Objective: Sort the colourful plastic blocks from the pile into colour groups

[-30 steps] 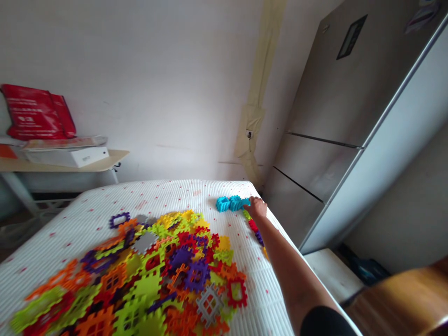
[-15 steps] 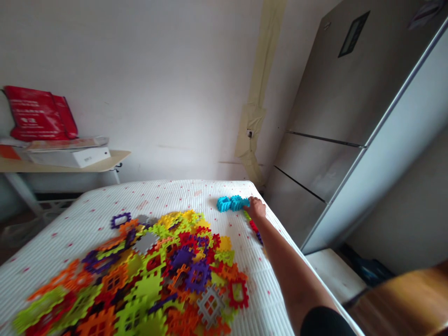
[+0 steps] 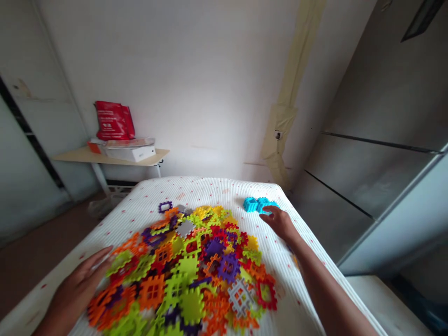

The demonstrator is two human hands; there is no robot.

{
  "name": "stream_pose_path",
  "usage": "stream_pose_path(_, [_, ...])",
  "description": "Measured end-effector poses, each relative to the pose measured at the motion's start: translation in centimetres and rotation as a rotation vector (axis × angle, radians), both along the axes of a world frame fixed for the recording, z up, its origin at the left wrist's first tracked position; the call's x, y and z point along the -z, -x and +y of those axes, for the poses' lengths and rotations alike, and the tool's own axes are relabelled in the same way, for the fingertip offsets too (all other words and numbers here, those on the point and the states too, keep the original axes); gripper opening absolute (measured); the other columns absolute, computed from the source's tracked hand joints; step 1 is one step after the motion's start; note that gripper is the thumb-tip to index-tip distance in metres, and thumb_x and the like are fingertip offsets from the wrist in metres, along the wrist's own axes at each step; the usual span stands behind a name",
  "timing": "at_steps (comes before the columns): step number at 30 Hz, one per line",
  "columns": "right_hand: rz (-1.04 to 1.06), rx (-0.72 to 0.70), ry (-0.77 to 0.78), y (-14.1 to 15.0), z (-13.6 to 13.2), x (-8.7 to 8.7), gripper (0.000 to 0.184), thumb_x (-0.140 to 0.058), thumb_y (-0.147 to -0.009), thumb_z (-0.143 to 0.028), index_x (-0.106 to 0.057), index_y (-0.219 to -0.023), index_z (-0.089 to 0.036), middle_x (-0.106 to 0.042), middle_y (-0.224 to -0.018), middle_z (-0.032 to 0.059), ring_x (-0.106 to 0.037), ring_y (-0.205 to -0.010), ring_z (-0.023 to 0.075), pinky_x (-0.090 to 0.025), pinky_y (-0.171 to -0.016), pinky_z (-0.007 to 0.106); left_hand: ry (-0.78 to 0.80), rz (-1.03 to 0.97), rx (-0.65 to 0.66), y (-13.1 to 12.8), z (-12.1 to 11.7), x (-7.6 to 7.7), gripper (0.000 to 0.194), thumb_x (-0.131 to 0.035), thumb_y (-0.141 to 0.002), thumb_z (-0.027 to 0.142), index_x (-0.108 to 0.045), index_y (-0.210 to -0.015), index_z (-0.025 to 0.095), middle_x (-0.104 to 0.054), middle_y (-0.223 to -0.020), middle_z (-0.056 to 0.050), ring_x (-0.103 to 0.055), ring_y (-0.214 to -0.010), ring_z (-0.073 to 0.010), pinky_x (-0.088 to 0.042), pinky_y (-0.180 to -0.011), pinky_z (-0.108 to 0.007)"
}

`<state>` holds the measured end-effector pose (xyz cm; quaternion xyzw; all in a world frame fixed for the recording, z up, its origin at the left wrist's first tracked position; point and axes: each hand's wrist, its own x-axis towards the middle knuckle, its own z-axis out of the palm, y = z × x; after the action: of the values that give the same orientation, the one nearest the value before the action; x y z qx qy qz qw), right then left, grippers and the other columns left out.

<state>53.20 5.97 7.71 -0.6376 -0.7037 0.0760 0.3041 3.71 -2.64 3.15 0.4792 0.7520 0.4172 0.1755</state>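
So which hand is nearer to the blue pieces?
Right. The right hand is close by the blue pieces; the left hand is farther, at the left edge of the multicolored pile.

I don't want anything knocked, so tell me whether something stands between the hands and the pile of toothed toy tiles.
Nothing visible does. The left hand is at the pile's left edge. Between the right hand and the pile only the red-dotted white cover shows; the blue tiles lie beyond that hand, off that path.
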Motion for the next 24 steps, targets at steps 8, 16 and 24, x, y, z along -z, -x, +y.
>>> stream_pose_path(8, [-0.055, -0.001, 0.225, 3.2, -2.5, 3.0, 0.041, -0.052, -0.082, -0.048, -0.064, -0.107, -0.018, -0.069, -0.098, 0.0111, -0.065, -0.088, 0.0237, -0.047, -0.077, 0.032, 0.019, 0.017, 0.184, -0.7, 1.8, 1.1, 0.058, -0.051, -0.073, 0.054, -0.054, -0.118, 0.017, -0.054, -0.13, -0.009, -0.044, -0.124, -0.0278, -0.028, -0.108, -0.041])
stream_pose_path(16, [0.255, -0.002, 0.352, 5.8, -2.5, 3.9, 0.037, -0.053, -0.081, -0.046, -0.064, -0.106, -0.02, -0.068, -0.097, 0.0079, -0.064, -0.072, 0.0174, -0.046, -0.053, 0.024, -0.045, -0.028, 0.232, -2.6, 2.3, 2.0, 0.056, -0.046, -0.075, 0.055, -0.055, -0.116, 0.017, -0.058, -0.123, -0.011, -0.05, -0.118, -0.0247, -0.033, -0.105, -0.039])
stream_pose_path(24, [0.343, -0.062, 0.413, 9.6, -2.5, 3.2, 0.039, -0.05, -0.08, -0.051, -0.066, -0.088, -0.017, -0.067, -0.084, 0.0062, -0.062, -0.073, 0.017, -0.048, -0.059, 0.025, -0.034, -0.121, 0.321, -3.7, 1.1, 1.9, 0.054, -0.045, -0.078, 0.055, -0.054, -0.117, 0.02, -0.059, -0.123, -0.008, -0.053, -0.116, -0.023, -0.039, -0.101, -0.036])
